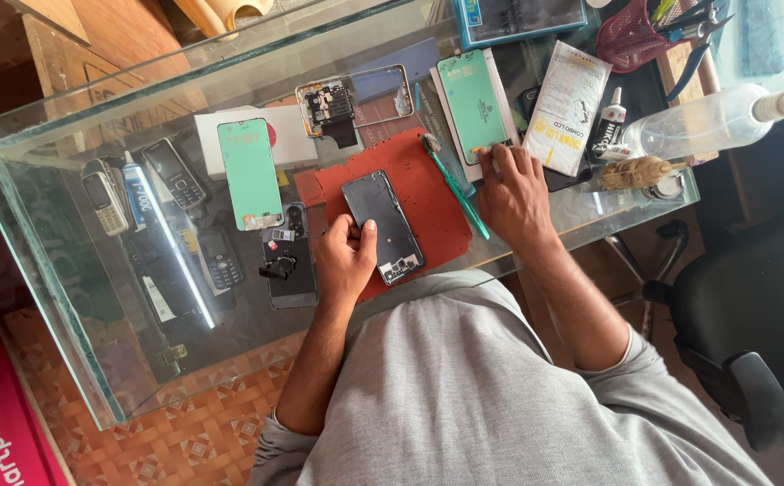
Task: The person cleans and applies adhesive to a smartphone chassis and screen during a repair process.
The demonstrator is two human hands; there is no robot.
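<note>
An opened black smartphone (383,225) lies on a red work mat (419,180) on the glass table. My left hand (342,261) grips the phone's near left edge, thumb on its surface. My right hand (513,189) rests at the mat's right side, fingertips on the lower edge of a green-filmed screen panel (471,103). A green-handled brush (455,189) lies between my hands on the mat.
A second green-filmed screen (250,173) lies left of the mat, a phone frame with a circuit board (342,103) behind it. Old keypad phones (108,193) sit under the glass. A spray bottle (707,121), glue tube (609,126), white packet (567,108) and a red tool basket (635,36) stand right.
</note>
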